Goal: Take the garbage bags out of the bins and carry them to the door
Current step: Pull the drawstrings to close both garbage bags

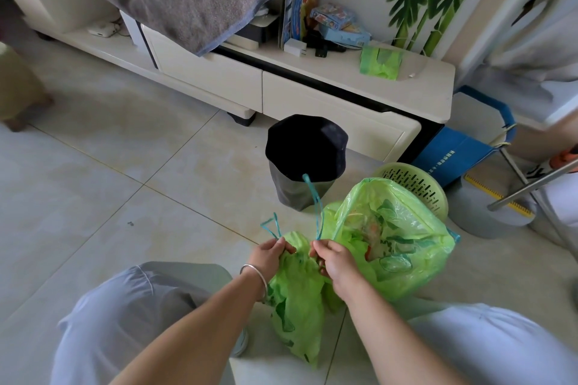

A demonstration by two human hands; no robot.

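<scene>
A small green garbage bag point(297, 300) hangs between my knees, bunched at its neck. My left hand point(270, 255) grips one side of the neck and one teal drawstring; my right hand point(333, 261) grips the other side and the second drawstring point(314, 203), which sticks up. To the right, a fuller green garbage bag point(394, 237) sits on the floor with its top open. Behind them stands a dark grey bin point(305, 162), with no bag in it. A pale green slotted bin point(416, 186) shows behind the full bag.
A cream low cabinet point(312, 87) runs along the wall, with a folded stack of green bags point(380, 62) and boxes on top. A blue paper bag point(453, 156) and metal legs point(531, 184) stand at the right. A stool point(18, 84) is at the left. Tiled floor lies to the left.
</scene>
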